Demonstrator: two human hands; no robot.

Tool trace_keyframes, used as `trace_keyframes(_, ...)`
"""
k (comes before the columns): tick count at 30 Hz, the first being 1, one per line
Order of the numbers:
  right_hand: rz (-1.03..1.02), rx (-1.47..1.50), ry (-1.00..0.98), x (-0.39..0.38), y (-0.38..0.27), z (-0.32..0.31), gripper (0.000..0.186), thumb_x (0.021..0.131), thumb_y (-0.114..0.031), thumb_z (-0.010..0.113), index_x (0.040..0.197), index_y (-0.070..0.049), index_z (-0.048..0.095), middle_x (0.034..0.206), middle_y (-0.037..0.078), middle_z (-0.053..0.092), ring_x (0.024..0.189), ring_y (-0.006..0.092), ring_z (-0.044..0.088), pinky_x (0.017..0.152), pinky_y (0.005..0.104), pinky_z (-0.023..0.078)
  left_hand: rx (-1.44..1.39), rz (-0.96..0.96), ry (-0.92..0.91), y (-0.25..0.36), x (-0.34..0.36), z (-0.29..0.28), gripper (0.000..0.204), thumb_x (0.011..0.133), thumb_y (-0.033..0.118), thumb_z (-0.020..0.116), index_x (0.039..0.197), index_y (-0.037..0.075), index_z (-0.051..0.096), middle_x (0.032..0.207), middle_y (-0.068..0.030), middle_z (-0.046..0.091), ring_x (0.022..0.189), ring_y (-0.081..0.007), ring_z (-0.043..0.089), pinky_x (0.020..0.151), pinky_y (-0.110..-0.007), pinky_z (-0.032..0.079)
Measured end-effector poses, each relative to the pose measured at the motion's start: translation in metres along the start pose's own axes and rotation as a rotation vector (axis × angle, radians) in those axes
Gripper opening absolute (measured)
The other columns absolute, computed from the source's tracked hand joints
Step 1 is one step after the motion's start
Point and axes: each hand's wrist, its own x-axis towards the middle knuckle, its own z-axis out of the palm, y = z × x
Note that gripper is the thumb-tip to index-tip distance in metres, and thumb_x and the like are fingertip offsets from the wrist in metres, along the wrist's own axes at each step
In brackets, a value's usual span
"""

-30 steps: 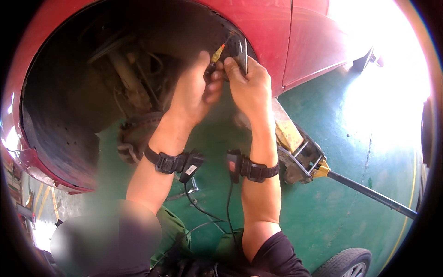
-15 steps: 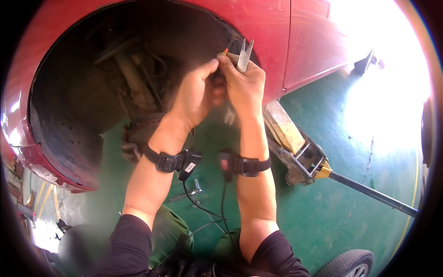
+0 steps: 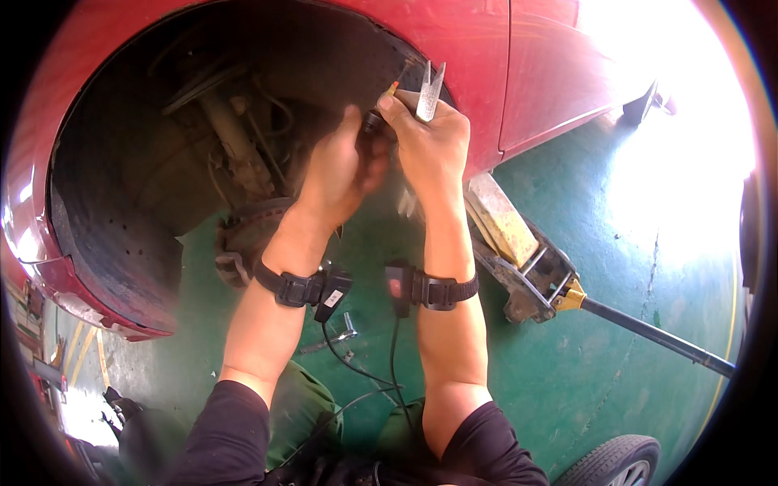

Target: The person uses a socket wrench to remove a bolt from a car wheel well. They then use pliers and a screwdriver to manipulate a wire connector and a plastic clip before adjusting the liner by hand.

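My right hand [image 3: 433,142] is closed around a forked metal tool [image 3: 431,93], whose two pale prongs point up past the knuckles. At the thumb of that hand shows a thin piece with a yellow and orange end [image 3: 393,87]; its kind cannot be made out. Between the hands is a short dark cylindrical piece [image 3: 373,121]. My left hand [image 3: 334,166] is beside it, thumb standing apart from blurred, bent fingers, with nothing visibly gripped. Both hands are in front of the wheel arch [image 3: 121,162] of a red car [image 3: 474,49], near its rear edge.
Inside the arch are a strut [image 3: 231,138] and a rusty brake disc [image 3: 243,239]. A floor jack [image 3: 519,243] with a long handle [image 3: 648,332] reaches under the car at right. A ratchet [image 3: 347,328] lies on the green floor; a wheel [image 3: 612,462] is at lower right.
My left thumb has moved left, away from my right thumb, uncovering the dark cylindrical piece. My right hand keeps its hold with only a slight shift.
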Motion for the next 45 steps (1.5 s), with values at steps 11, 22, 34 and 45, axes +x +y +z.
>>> trace_keyframes(11,-0.337,0.096,0.326,0.013,0.022,0.012,0.018,0.1,-0.017,0.069,0.106,0.0,0.073,0.075,0.001,0.067,0.058,0.0046,0.052,0.053,0.0234,0.044,-0.088,-0.196,-0.068,0.01,0.005,0.001,0.048,0.112,0.045,0.028,0.091,0.009,0.052,0.056,0.0066,0.029,0.04,-0.0063,0.023,0.034,-0.022,0.019)
trace_keyframes(22,-0.279,-0.028,0.106,0.007,0.011,0.013,0.029,0.103,-0.013,0.059,0.13,-0.007,0.067,0.078,0.003,0.068,0.059,0.0086,0.064,0.055,0.026,0.053,-0.087,-0.136,-0.105,0.016,0.004,0.002,0.047,0.109,0.05,0.038,0.088,0.01,0.052,0.063,0.0025,0.039,0.051,-0.0091,0.034,0.044,-0.023,0.026)
trace_keyframes(34,-0.183,0.293,0.365,0.009,0.019,0.018,0.017,0.101,-0.016,0.065,0.097,0.001,0.063,0.079,0.008,0.068,0.049,0.0072,0.054,0.038,0.022,0.038,-0.231,-0.14,0.047,-0.005,-0.047,-0.043,0.037,0.106,0.041,0.048,0.092,0.008,0.055,0.068,0.0018,0.043,0.054,-0.0086,0.037,0.046,-0.024,0.027)
trace_keyframes(45,-0.301,0.092,0.43,0.006,0.032,-0.006,0.016,0.092,-0.005,0.055,0.108,-0.001,0.058,0.077,0.006,0.064,0.05,0.0094,0.051,0.042,0.0254,0.04,-0.246,-0.286,-0.015,-0.047,-0.06,-0.082,0.024,0.106,0.026,0.051,0.103,0.003,0.06,0.077,-0.0016,0.053,0.061,-0.0102,0.048,0.05,-0.024,0.034)
